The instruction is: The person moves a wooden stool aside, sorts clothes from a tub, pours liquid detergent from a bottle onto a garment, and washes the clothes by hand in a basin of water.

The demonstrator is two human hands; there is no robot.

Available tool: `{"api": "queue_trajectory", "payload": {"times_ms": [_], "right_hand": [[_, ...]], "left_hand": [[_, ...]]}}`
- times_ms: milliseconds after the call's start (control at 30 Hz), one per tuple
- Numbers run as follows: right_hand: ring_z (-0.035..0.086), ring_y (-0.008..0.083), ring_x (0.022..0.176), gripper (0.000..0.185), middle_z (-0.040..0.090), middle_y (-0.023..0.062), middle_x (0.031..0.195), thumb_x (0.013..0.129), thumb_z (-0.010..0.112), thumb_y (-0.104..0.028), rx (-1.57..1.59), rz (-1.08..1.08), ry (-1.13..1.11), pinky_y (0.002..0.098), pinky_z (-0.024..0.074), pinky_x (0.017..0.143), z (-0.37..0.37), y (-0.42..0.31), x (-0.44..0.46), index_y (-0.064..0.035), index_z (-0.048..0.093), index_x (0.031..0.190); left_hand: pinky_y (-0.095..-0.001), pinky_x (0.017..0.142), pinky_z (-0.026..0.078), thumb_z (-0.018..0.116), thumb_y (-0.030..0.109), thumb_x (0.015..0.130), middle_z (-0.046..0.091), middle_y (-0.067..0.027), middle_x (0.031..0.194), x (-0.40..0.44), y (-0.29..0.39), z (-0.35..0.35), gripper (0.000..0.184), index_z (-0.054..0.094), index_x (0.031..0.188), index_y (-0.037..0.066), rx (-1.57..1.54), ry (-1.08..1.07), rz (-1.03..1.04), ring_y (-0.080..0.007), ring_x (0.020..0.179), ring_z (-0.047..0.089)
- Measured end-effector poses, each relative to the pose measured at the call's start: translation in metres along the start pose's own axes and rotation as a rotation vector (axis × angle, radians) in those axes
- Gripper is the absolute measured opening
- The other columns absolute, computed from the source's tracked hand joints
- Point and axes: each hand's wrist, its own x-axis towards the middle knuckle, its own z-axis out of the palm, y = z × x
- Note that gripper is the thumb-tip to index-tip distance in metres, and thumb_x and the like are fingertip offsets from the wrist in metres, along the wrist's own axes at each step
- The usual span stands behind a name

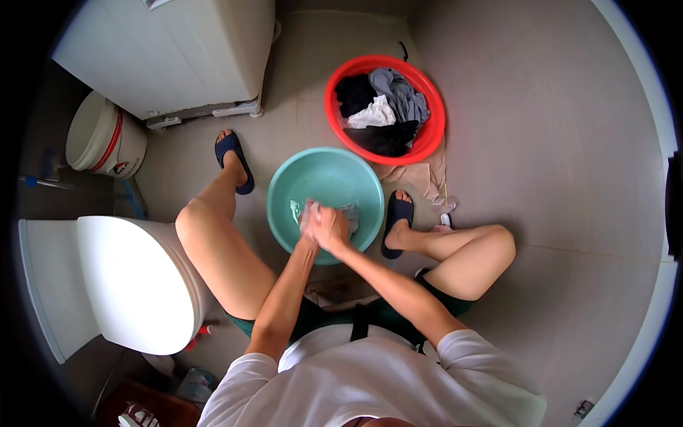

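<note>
Over a teal basin (281,188) with water in it, my two hands meet close together. My left hand (307,222) is closed, looks wet and presses against the right. My right hand (330,228) is curled shut beside it. A pale greyish wet cloth (351,215) shows just right of my right hand, low in the basin, and seems to run into my grip. The fingers partly hide what lies between the hands.
A red basin (437,117) holding black, grey and white clothes (400,96) stands beyond, on a beige cloth (420,178). To the left are a toilet (139,285), a white bucket (128,146) and a white appliance (178,60). My sandalled feet flank the teal basin.
</note>
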Motion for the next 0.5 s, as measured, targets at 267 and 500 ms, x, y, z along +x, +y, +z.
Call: {"api": "queue_trajectory", "payload": {"times_ms": [267,500], "right_hand": [[0.061,0.0425,0.07,0.033,0.062,0.022,0.073,0.086,0.052,-0.033,0.042,0.014,-0.02,0.0501,0.0485,0.065,-0.012,-0.008,-0.007,-0.005,0.063,0.072],[0.061,0.0418,0.067,0.031,0.062,0.0194,0.07,0.085,0.053,-0.034,0.008,0.177,-0.025,0.0485,0.0481,0.058,-0.01,0.021,0.036,-0.0064,0.062,0.073]], "left_hand": [[-0.0406,0.07,0.052,0.037,0.043,0.096,0.06,-0.0076,0.091,-0.007,0.027,0.042,0.04,0.055,0.104,0.008,-0.351,0.258,-0.2,-0.026,0.08,0.061],[-0.0397,0.076,0.051,0.039,0.041,0.096,0.063,-0.0082,0.104,-0.025,0.035,0.084,0.039,0.052,0.116,0.01,0.129,0.425,-0.239,-0.0242,0.09,0.061]]}}
